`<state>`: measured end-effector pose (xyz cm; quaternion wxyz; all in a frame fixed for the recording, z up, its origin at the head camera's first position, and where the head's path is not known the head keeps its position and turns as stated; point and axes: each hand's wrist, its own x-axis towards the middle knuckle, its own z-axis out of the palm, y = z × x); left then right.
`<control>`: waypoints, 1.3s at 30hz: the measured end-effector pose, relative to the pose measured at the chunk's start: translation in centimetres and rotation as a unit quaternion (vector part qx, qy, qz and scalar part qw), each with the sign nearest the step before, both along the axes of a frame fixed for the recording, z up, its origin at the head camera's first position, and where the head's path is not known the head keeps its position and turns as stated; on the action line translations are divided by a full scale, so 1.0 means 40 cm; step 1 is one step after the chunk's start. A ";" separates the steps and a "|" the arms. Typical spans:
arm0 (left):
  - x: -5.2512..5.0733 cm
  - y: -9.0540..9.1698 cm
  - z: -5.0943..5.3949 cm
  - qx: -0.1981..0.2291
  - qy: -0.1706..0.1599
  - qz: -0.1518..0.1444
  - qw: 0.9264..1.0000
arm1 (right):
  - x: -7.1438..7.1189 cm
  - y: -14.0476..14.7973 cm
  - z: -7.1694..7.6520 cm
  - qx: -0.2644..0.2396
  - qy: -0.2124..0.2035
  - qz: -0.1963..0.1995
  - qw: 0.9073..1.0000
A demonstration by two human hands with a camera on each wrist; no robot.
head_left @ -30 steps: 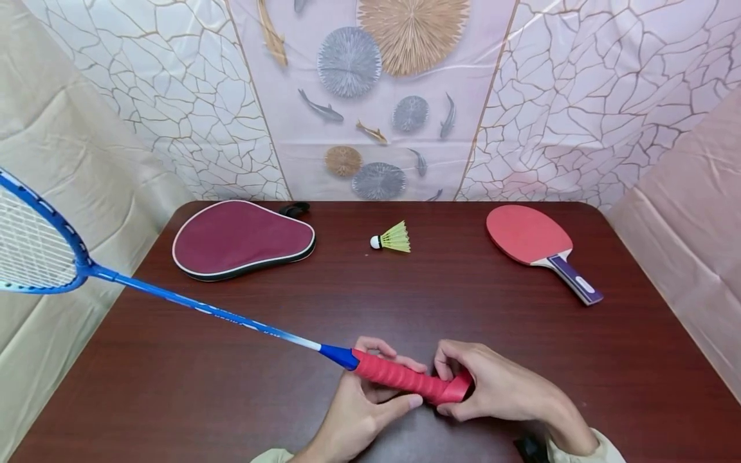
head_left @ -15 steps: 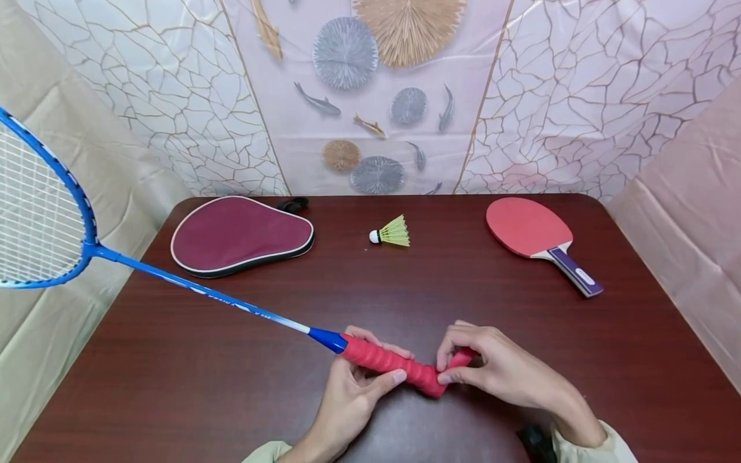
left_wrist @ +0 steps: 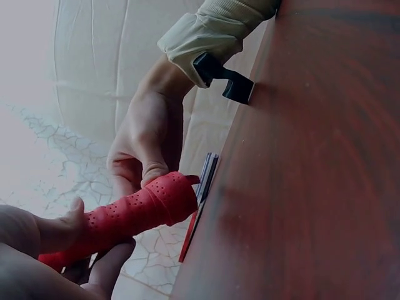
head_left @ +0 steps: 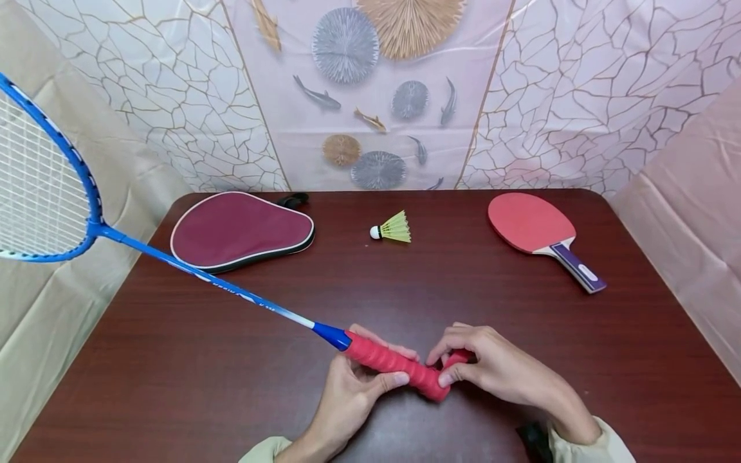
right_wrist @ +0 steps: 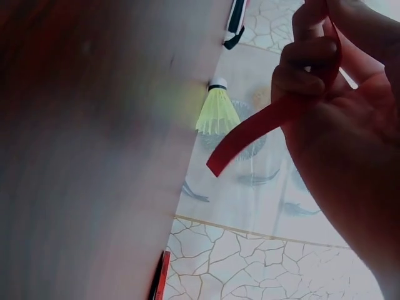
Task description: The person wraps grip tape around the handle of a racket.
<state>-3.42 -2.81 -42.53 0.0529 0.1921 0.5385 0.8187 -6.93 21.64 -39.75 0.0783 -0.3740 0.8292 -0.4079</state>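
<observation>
A blue badminton racket (head_left: 214,283) slants up to the left, its strung head cut off by the frame edge. My left hand (head_left: 350,402) holds its red wrapped handle (head_left: 376,355) between thumb and fingers. At the butt end, my right hand (head_left: 509,366) pinches red perforated grip tape, with the thumb against the handle. In the right wrist view, the loose end of the grip tape (right_wrist: 247,134) passes through the curled fingers and hangs free. In the left wrist view, the wrapped butt (left_wrist: 172,197) shows overlapping turns of tape.
Along the back of the brown table (head_left: 260,399) lie a maroon paddle case (head_left: 243,228), a yellow shuttlecock (head_left: 395,227) and a red table tennis paddle (head_left: 532,222). A patterned cloth (head_left: 370,96) hangs behind. A black object (head_left: 534,440) sits by my right sleeve.
The racket head has risen in the head view. My right hand has shifted up with the tape, and its fingers have changed position at the butt. My left hand keeps holding the handle.
</observation>
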 end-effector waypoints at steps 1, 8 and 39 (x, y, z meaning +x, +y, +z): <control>0.000 0.000 0.000 0.004 -0.003 0.001 1.000 | 0.000 0.001 0.000 0.002 0.002 0.003 1.000; 0.002 0.000 0.000 0.021 -0.037 0.013 0.999 | 0.004 0.006 0.004 0.012 -0.032 0.040 0.999; 0.006 0.006 0.005 0.004 0.028 -0.047 0.998 | 0.014 0.002 0.007 0.050 -0.106 0.001 0.993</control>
